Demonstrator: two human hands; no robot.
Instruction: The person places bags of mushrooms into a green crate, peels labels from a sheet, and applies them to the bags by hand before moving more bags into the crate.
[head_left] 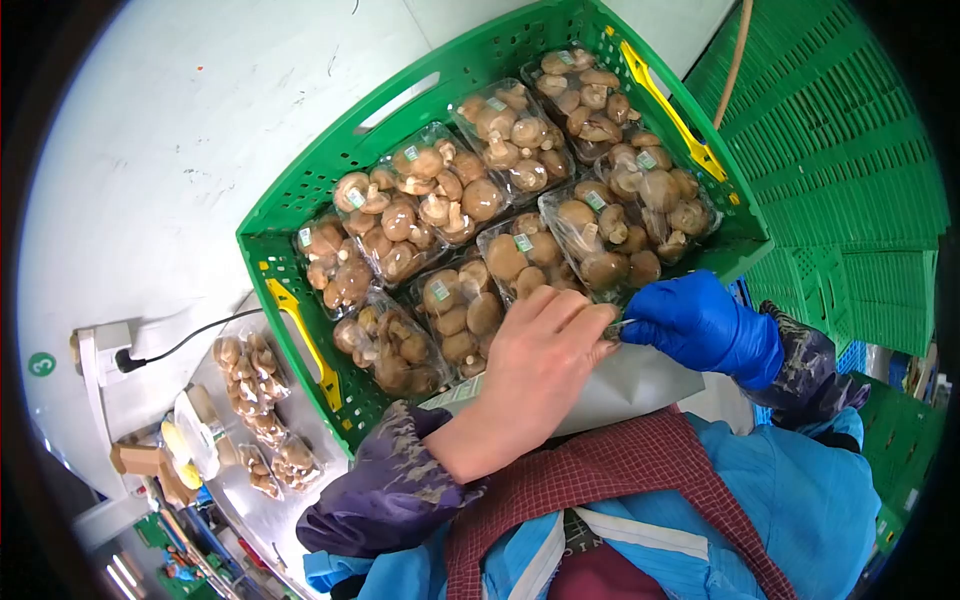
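Leftward, loose mushroom packs [248, 378] lie on the worktop [150, 180] beside a green crate [300, 200] full of wrapped mushroom trays [440, 195]. At the crate's near edge the bare left hand [540, 362] rests with fingers [565, 310] straight and together, gripping nothing. Touching it, the blue-gloved right hand [700, 322] pinches the top of a pale sheet [645, 385]. Stacked green crates [840, 170] stand rightward.

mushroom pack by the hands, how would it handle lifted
Probably light for its size: the mushroom pack is loose mushrooms under thin film. The glossy wrap looks slippery and may dent if squeezed. Wedged among other packs, unlikely to tip.
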